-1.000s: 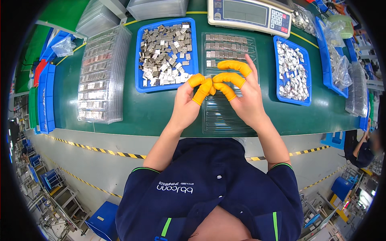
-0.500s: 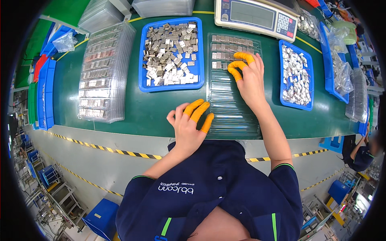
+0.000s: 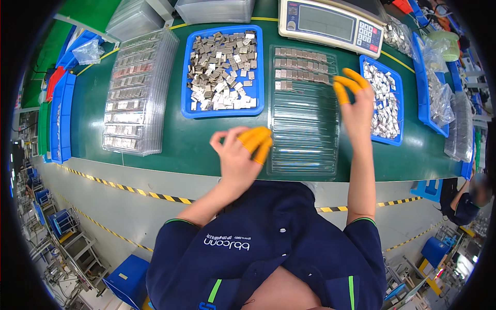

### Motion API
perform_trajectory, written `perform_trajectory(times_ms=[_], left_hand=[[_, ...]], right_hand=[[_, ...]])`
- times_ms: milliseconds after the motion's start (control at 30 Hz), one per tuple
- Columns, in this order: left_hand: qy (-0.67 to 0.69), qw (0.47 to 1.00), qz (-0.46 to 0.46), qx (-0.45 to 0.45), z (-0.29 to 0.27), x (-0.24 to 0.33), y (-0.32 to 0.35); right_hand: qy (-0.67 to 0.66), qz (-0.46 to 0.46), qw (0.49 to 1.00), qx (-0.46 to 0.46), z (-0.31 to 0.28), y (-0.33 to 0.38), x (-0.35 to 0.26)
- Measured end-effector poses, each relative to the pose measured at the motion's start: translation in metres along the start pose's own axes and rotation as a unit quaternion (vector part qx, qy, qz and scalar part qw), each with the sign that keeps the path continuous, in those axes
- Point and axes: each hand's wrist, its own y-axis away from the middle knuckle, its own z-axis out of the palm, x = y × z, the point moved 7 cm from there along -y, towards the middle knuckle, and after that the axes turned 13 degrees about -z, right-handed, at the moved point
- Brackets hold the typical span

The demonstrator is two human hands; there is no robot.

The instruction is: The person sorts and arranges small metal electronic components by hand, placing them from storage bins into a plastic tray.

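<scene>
My left hand (image 3: 240,155), with orange finger cots, is closed beside the left edge of a clear ribbed plastic tray (image 3: 305,139). Its fingers are pressed together, and anything in them is hidden. The tray's far rows hold small silver metal parts (image 3: 300,63), with a short row of them below the fuller ones. My right hand (image 3: 357,106), also in orange cots, hovers between this tray's right edge and a blue tray (image 3: 380,138) of small whitish-silver pieces. Its covered fingers are apart, with nothing visible between them.
Left of the clear tray lies a blue tray (image 3: 184,93) heaped with metal parts. A stack of filled clear trays (image 3: 147,98) stands farther left. A digital scale (image 3: 330,23) sits at the back. Bagged parts (image 3: 439,98) are in a blue bin at right.
My right hand has moved right, off the clear tray toward the right blue tray. The fingers of my left hand have drawn together near the tray's left edge.
</scene>
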Motion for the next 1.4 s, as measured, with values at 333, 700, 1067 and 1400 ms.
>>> perform_trajectory(times_ms=[333, 700, 1067, 1400], left_hand=[[-0.173, 0.984, -0.025, -0.037, 0.02, -0.05, -0.111], [-0.135, 0.988, 0.018, -0.074, 0.02, -0.042, -0.122], [0.146, 0.988, -0.032, -0.03, 0.008, -0.025, -0.108], [0.403, 0.894, -0.15, -0.125, 0.002, -0.022, -0.062]], right_hand=[[0.065, 0.18, 0.981, 0.027, -0.076, 0.069, 0.093], [-0.026, 0.264, 0.963, -0.047, -0.085, 0.081, 0.093], [0.026, 0.25, 0.965, -0.077, -0.062, 0.068, 0.085], [0.03, 0.276, 0.957, 0.087, -0.079, 0.069, 0.101]])
